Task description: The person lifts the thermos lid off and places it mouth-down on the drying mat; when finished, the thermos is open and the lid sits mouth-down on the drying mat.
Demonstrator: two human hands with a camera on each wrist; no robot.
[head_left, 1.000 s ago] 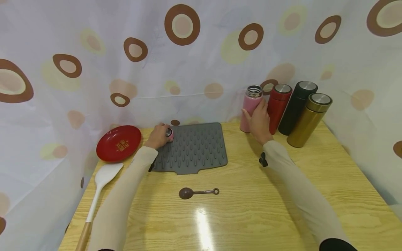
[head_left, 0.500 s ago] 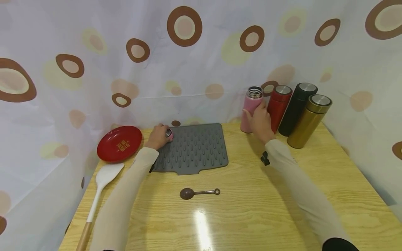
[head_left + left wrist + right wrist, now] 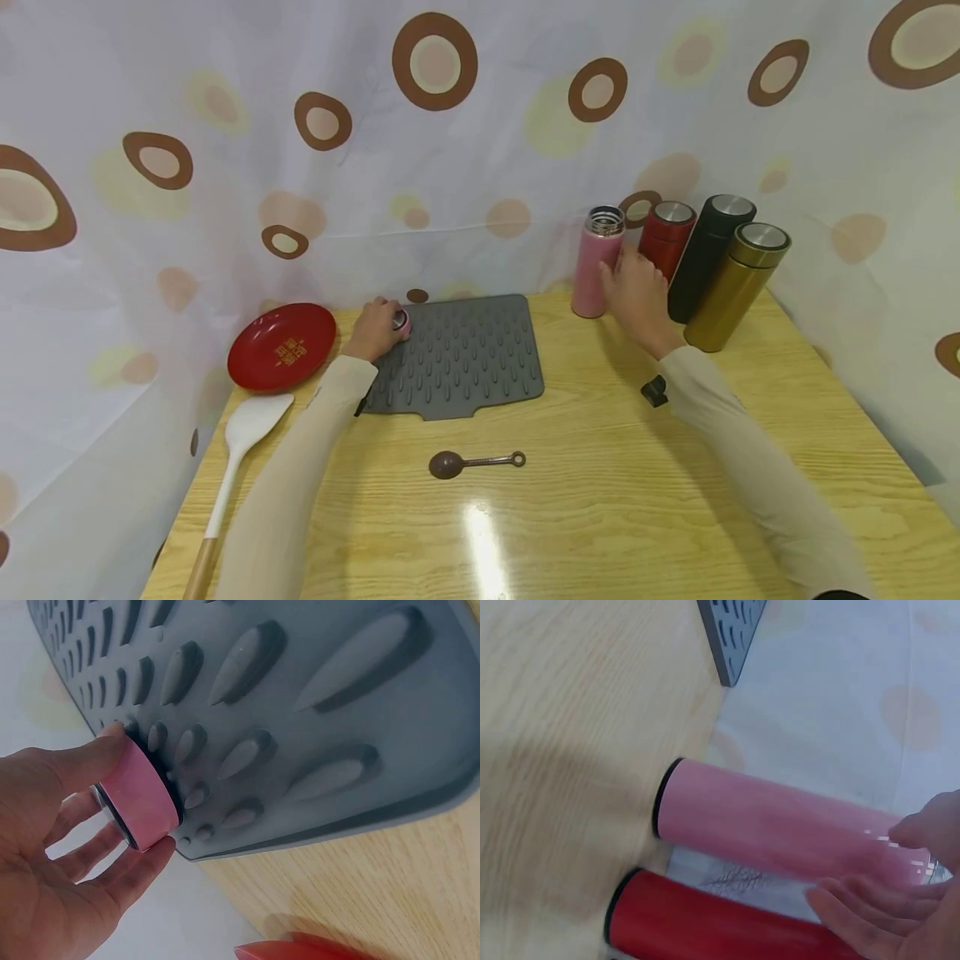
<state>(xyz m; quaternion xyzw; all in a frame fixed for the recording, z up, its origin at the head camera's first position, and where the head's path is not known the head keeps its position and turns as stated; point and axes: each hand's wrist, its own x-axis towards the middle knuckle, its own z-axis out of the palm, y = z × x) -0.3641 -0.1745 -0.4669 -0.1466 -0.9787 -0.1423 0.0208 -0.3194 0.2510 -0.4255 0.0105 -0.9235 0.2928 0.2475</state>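
Observation:
At the left back corner of the grey ribbed mat point(image 3: 465, 358), my left hand point(image 3: 373, 330) grips a pink thermos lid point(image 3: 142, 791), thumb on one side and fingers curled round the other. The lid sits right at the mat's surface. My right hand point(image 3: 637, 298) is just to the right of an upright pink thermos point(image 3: 596, 267), its fingers loosely spread. The thermos has no lid and its steel mouth shows. In the right wrist view the fingers overlap the upper part of the pink thermos point(image 3: 765, 817), and a red thermos point(image 3: 720, 915) lies close beside them.
Right of the pink thermos stand the red one, a black thermos point(image 3: 712, 258) and a gold thermos point(image 3: 738, 287), all lidded. A red plate point(image 3: 281, 348) and a white spatula point(image 3: 243, 433) lie at the left. A brown spoon point(image 3: 480, 462) lies in front of the mat.
My right hand has let go of the pink thermos and drawn slightly right, away from it. The thermos stays put. My left hand keeps its grip on the lid in the same place.

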